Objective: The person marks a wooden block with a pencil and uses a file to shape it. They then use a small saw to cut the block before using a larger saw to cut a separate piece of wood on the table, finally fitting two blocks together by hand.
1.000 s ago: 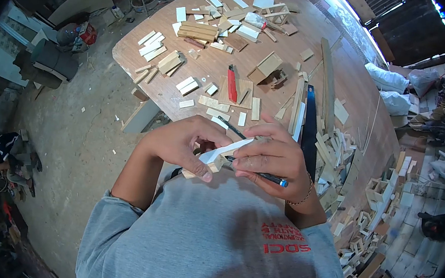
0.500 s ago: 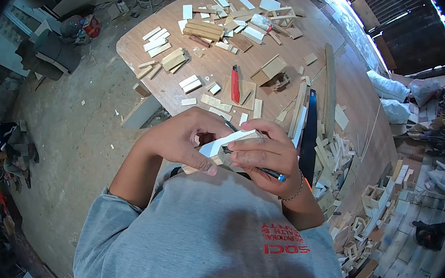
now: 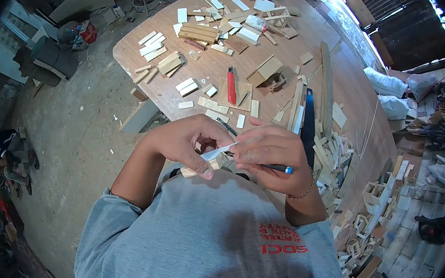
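My left hand (image 3: 192, 141) is closed round a small wooden piece (image 3: 215, 164) with a white face, just above my shirt front. My right hand (image 3: 272, 152) is closed on a dark pen (image 3: 279, 168) whose blue end sticks out below the palm. The right fingertips meet the edge of the white face; the pen's tip is hidden behind them. On the table beyond my hands lies a dark slim tool (image 3: 227, 127), partly covered by the left hand. Past it, a red utility knife (image 3: 232, 86) rests on a thin wooden board (image 3: 244, 99).
Wood blocks and white-faced strips (image 3: 152, 45) lie scattered over the table (image 3: 136, 29). A small wooden box-like assembly (image 3: 266, 70) and a dark saw blade (image 3: 308, 126) are to the right. Offcuts pile up at the right edge. A person (image 3: 4, 148) sits low at far left.
My right hand has shifted slightly right with the pen, and its fingers cover less of the wooden piece. The piece has turned, so its white face looks narrower.
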The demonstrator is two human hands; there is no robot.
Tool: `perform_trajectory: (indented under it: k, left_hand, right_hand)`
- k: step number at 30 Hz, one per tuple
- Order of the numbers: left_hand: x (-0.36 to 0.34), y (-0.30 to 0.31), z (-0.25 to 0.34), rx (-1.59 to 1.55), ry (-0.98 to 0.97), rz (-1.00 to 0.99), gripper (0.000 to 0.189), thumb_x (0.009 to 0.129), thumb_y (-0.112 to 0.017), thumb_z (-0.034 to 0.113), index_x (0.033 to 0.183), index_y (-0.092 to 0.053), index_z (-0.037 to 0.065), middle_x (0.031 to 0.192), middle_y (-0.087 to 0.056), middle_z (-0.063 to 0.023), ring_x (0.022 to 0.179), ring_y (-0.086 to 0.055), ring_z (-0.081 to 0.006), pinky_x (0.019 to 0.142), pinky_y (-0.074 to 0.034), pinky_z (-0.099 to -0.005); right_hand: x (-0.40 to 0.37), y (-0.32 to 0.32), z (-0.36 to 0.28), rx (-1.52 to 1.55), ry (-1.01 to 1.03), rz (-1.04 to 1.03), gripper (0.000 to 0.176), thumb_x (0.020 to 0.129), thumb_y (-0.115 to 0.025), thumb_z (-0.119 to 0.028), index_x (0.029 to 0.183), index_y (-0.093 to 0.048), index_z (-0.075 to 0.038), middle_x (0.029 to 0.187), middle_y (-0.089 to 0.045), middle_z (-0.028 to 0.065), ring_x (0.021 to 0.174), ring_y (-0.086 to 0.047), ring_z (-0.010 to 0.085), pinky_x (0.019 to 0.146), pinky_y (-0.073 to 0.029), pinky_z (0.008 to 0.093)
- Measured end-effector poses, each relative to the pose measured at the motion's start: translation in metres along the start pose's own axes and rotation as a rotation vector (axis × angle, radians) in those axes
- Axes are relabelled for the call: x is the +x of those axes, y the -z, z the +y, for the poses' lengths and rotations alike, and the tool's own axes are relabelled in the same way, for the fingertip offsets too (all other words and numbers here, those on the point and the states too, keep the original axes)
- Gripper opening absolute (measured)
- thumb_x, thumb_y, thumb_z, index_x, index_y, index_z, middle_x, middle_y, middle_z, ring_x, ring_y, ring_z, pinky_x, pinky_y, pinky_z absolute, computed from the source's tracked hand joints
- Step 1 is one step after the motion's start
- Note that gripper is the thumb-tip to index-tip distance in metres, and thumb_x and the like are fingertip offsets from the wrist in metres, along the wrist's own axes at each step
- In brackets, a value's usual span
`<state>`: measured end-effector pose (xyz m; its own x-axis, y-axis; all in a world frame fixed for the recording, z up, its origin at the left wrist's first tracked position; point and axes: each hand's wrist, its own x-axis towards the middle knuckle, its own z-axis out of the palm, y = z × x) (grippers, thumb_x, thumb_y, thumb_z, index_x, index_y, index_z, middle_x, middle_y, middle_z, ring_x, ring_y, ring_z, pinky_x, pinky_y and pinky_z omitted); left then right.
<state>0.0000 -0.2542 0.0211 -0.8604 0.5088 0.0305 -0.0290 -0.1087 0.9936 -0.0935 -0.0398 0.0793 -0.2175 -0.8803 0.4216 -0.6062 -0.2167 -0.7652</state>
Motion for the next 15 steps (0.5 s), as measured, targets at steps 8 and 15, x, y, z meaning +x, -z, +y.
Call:
perform_trajectory:
  k: [8,15]
  left_hand:
    - [-0.002,-0.002,0.003,-0.099,-0.026,0.021,0.055,0.057,-0.087,0.020,0.105,-0.067,0.002,0.090,-0.061,0.0017,0.071,-0.049,-0.0060,0.059,-0.038,-0.0207]
    - [-0.004,0.008,-0.002,-0.164,-0.064,0.070,0.059,0.056,-0.087,0.025,0.106,-0.067,0.001,0.090,-0.062,0.0012,0.072,-0.051,-0.0065,0.061,-0.040,-0.0218]
  right_hand:
    - [-0.004,-0.011,-0.005,-0.270,0.068,0.026,0.021,0.068,-0.074,-0.007,0.088,-0.070,-0.014,0.092,-0.068,-0.0013,0.104,-0.060,0.0237,0.103,-0.037,0.0522]
    - [0.006,0.010,-0.023,-0.300,0.007,-0.223,0.023,0.065,-0.078,-0.007,0.087,-0.072,-0.013,0.085,-0.071,0.0016,0.114,-0.057,0.0338,0.107,-0.027,0.0559]
